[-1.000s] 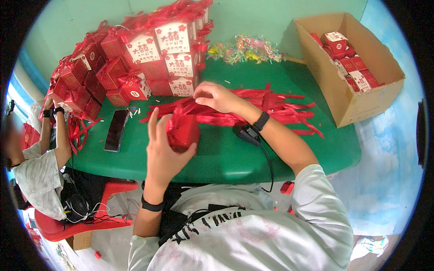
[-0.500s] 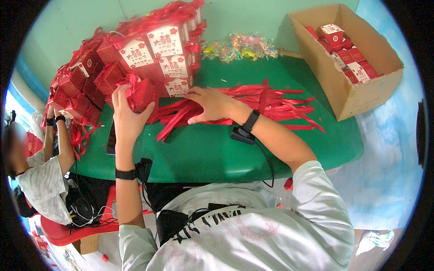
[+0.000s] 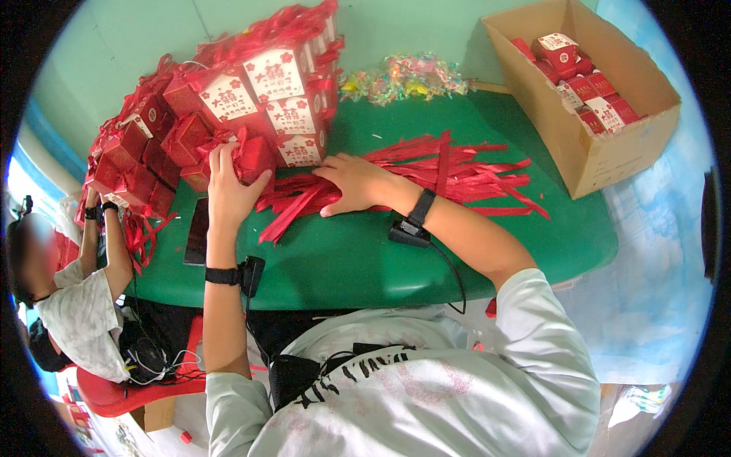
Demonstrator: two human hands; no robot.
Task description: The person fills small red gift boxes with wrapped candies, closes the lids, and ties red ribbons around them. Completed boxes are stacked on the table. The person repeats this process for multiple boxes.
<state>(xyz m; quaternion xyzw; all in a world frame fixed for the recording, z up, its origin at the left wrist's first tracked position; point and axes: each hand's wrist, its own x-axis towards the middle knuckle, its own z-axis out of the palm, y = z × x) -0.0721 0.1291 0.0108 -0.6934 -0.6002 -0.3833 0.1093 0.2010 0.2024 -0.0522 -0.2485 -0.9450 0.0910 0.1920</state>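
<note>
Since half a second ago our left hand has carried the red gift box further toward the stack of finished boxes and now presses it against the stack's near edge, just beside a white-faced box. Its grip is closed around that red box, fingers wrapped over the top and near side, which looks to us like a way to steady it as it settles among its neighbours rather than tipping off the heap.

Our right hand has barely shifted. It lies flat, fingers spread, on the near end of the loose red ribbons strewn across the green bench; it pins them down and pinches nothing that we can see. Holding them this way probably keeps the light strips from sliding.

Beside our left forearm a dark phone lies flat on the bench. A heap of coloured sweets sits at the far edge, and a cardboard carton with more small boxes inside stands to the right. At the left, another person's hand reaches up toward the stack.
</note>
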